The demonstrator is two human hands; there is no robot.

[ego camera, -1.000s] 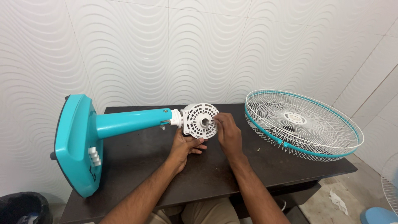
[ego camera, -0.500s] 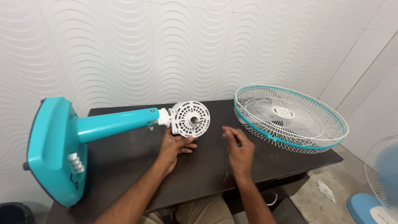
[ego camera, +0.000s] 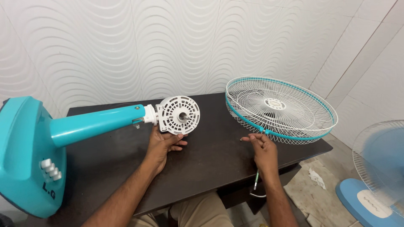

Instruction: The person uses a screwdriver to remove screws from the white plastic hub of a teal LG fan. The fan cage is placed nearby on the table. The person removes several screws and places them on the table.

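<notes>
Table fan, part stripped: we are supporting the bare motor head (ego camera: 180,115) from below with left hand (ego camera: 162,145), fingers loosely curled; right hand (ego camera: 263,147) is reaching, fingers open, toward the grille (ego camera: 294,126) lying on the tabletop (ego camera: 210,155); blade unseen

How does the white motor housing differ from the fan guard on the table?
The motor housing is small, solid perforated plastic, fixed to the teal stand and propped by the left hand. The fan guard is large, open wire with a teal rim, lying loose near the right hand. Both are round and white.
</notes>
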